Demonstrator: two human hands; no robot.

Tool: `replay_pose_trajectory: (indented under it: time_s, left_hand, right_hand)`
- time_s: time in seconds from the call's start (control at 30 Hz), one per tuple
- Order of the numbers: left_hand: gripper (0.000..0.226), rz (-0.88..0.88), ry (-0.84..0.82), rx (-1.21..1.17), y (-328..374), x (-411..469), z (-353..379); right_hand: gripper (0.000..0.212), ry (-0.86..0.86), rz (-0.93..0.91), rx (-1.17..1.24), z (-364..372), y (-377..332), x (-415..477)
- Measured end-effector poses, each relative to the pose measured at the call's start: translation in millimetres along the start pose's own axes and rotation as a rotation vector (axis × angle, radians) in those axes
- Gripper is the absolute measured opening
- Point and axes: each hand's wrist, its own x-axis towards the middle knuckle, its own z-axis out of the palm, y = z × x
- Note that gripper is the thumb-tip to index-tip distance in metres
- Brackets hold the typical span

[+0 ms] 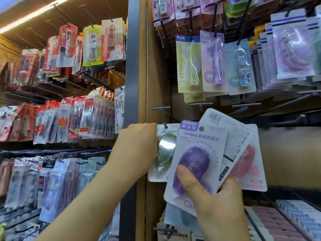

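A person's two bare arms reach up to a shop display of hanging stationery packs. The left forearm comes in from 7 o'clock and rises toward the centre. The left hand shows its back, knuckles up, with its fingers curled round the left edge of a green tape pack; the fingertips are hidden behind the card. That pack sits just below centre, at 6 o'clock, with its top hole on a dark peg.

The right hand sits at 5 o'clock, wrist low, palm turned toward the shelves. It grips three packs fanned upward. Its thumb presses flat on the clear bubble of the purple tape pack at the front, and the other fingers wrap behind. Behind this pack, a grey pack shows its printed back and barcode, tilted toward 1 o'clock. A pink tape pack is at the back of the fan, toward 3 o'clock. The purple pack overlaps the right edge of the green one.

Yellow and lilac packs hang at 1 o'clock; red packs hang at 10 o'clock.
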Motion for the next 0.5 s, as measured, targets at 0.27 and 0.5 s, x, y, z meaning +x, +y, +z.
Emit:
replay_pose_trajectory:
  time_s: [0.27, 0.5]
  left_hand:
    - [0.041, 0.266, 0.070, -0.059, -6.7, -21.8, 23.6]
    - [0.052, 0.330, -0.058, 0.242, 2.1, -12.2, 49.8]
  right_hand:
    - [0.065, -0.137, 0.056, -0.127, -21.1, 2.3, 7.3]
    - [0.076, -0.105, 0.094, -0.195, -50.0, -15.4, 10.4]
